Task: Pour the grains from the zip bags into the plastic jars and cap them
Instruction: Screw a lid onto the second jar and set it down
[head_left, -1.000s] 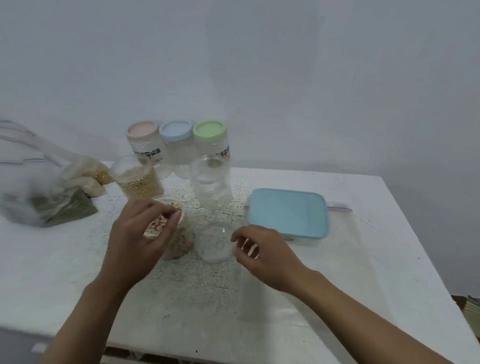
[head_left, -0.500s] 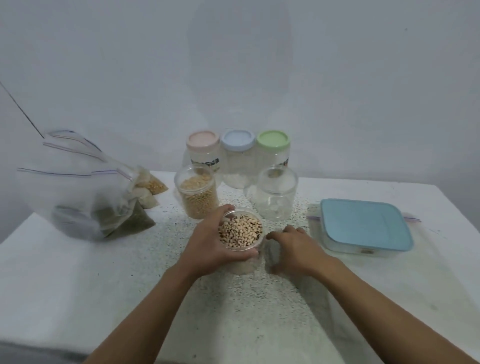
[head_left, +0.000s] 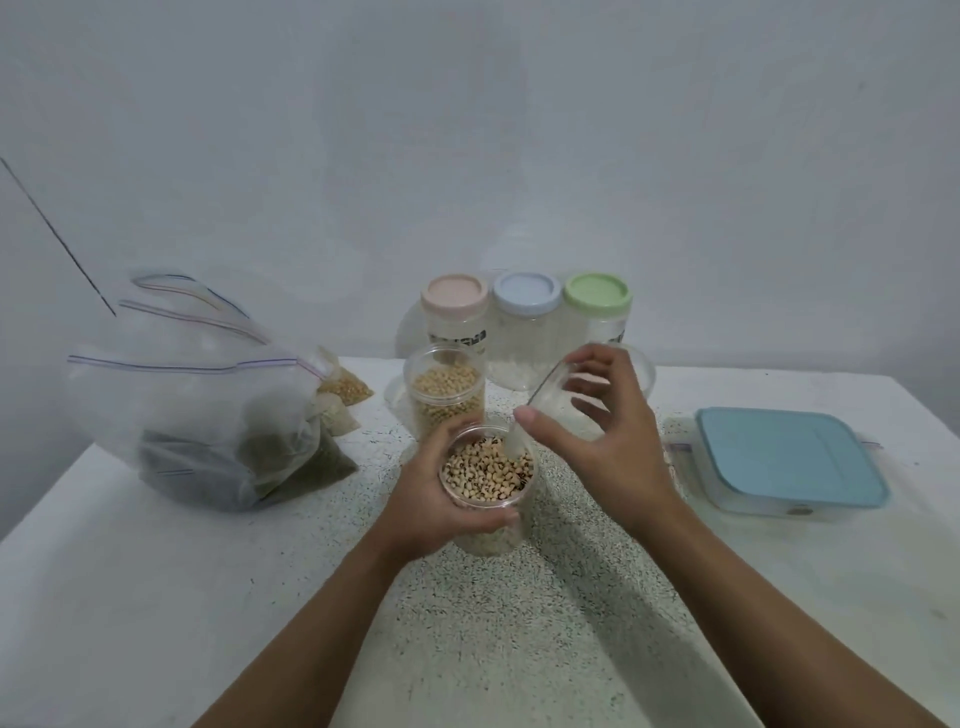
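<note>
Both hands work at the middle of a white worktop (head_left: 156, 597), seen from above and behind along two bare forearms. The left hand (head_left: 436, 499) grips the open jar of black-eyed beans (head_left: 488, 475), its fingers and thumb curled round the clear wall just under the rim. The jar stands upright on the worktop and is filled nearly to the top. The right hand (head_left: 608, 447) holds a clear lid (head_left: 553, 397) between thumb and curled fingers. The lid is tilted on edge, just above and behind the jar's mouth, and is not on it.

Just behind the held jar stands an uncapped jar of pale round beans (head_left: 449, 389). Behind that, against the wall, three capped jars stand in a row: the pink-lidded jar (head_left: 454, 296), the blue-lidded jar (head_left: 527, 293) and the green-lidded jar (head_left: 597, 296). Part of an empty clear jar (head_left: 644, 371) shows behind the right hand.

To the left a large zip bag (head_left: 208, 410) lies slumped on the worktop, with dark green grain visible through it. Smaller bags of yellow and pale grain (head_left: 345, 395) lie beside it. To the right, well apart from the hands, sits a flat rectangular box with a blue lid (head_left: 789, 457). Fine dark specks cover the worktop around the jars.
</note>
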